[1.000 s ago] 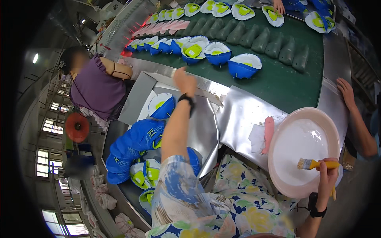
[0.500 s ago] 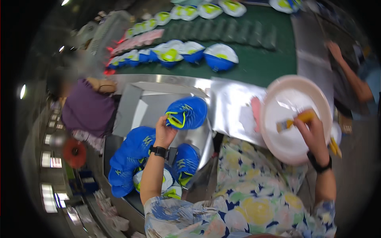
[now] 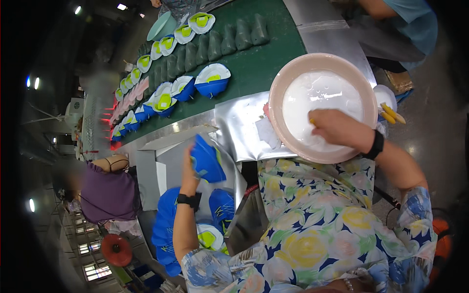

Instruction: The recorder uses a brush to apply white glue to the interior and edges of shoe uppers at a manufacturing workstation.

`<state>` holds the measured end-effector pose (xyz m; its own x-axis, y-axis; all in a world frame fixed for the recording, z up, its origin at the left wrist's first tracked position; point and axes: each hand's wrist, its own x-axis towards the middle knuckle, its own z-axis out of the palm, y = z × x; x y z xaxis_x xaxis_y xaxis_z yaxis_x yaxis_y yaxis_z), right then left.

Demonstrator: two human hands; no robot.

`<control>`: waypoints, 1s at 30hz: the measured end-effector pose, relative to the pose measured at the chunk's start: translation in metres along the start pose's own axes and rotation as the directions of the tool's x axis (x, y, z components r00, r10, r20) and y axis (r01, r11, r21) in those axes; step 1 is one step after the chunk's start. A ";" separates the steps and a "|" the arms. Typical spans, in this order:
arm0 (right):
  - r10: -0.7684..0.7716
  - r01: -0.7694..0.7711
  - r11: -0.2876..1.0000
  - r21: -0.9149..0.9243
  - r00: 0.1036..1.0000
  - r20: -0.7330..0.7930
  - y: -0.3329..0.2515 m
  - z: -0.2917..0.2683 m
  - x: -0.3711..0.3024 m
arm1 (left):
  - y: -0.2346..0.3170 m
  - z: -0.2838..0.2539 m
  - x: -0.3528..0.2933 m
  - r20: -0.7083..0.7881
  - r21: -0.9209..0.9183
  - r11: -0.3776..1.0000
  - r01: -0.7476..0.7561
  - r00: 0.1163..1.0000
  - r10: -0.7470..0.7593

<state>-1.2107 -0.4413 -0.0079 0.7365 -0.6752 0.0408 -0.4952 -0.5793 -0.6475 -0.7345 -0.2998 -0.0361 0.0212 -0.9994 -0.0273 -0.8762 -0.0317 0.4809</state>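
Note:
My left hand (image 3: 188, 171) grips a blue shoe upper (image 3: 207, 158) by its edge, tilted above a grey box. My right hand (image 3: 344, 131) is closed around a brush, of which only a bit of yellow handle (image 3: 312, 121) shows. The brush's bristles are hidden, down at the white liquid (image 3: 305, 95) in a wide pale pink basin (image 3: 281, 90). Below my left hand lie more blue shoe uppers (image 3: 166, 222), several of them overlapping. Another upper (image 3: 222, 207) with lime lining rests to their right.
A green conveyor belt (image 3: 259, 61) carries rows of blue-and-white uppers (image 3: 212, 80) and dark shoe lasts (image 3: 229, 40). Beside the basin lies a pale cloth (image 3: 268, 133) on the metal tabletop. A person in purple (image 3: 107, 193) sits at left; another person's blue sleeve (image 3: 417, 29) is at upper right.
My right hand has lowered the brush from above the basin to the liquid. The upper in my left hand has turned from lying flat to a steep tilt. The whole view has shifted.

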 end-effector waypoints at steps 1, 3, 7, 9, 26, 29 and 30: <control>0.041 -0.042 0.999 -0.011 0.997 -0.066 0.006 -0.004 -0.005 | 0.007 -0.007 0.010 -0.033 -0.326 0.942 0.076 0.995 -0.091; 0.131 -0.120 0.991 0.064 0.966 -0.222 0.004 -0.032 -0.009 | 0.041 -0.023 0.034 -0.043 -0.608 0.785 0.120 0.982 -0.184; 0.045 0.035 0.984 0.176 0.900 -0.433 0.017 -0.066 -0.004 | 0.094 -0.028 0.084 0.249 -0.958 0.146 0.247 0.968 -0.002; -0.092 0.290 0.921 0.260 0.811 -0.577 0.009 -0.073 0.011 | 0.118 -0.013 0.114 0.260 -0.951 0.181 0.250 0.965 0.034; 0.490 0.055 0.750 0.659 0.623 -0.610 -0.005 -0.046 -0.005 | 0.205 0.067 0.147 0.248 -0.910 0.360 0.206 0.966 0.075; 0.527 0.026 0.726 0.687 0.620 -0.581 -0.012 -0.038 -0.004 | 0.210 0.076 0.164 0.220 -0.911 0.366 0.191 0.975 0.038; 0.539 0.026 0.721 0.693 0.607 -0.584 -0.013 -0.035 -0.005 | 0.209 0.076 0.164 0.211 -0.910 0.370 0.186 0.977 0.029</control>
<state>-1.2240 -0.4466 0.0270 -0.0892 -0.9888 0.1199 -0.0186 -0.1187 -0.9928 -0.9509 -0.4694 -0.0067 -0.1068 -0.9744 -0.1979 0.1185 -0.2101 0.9705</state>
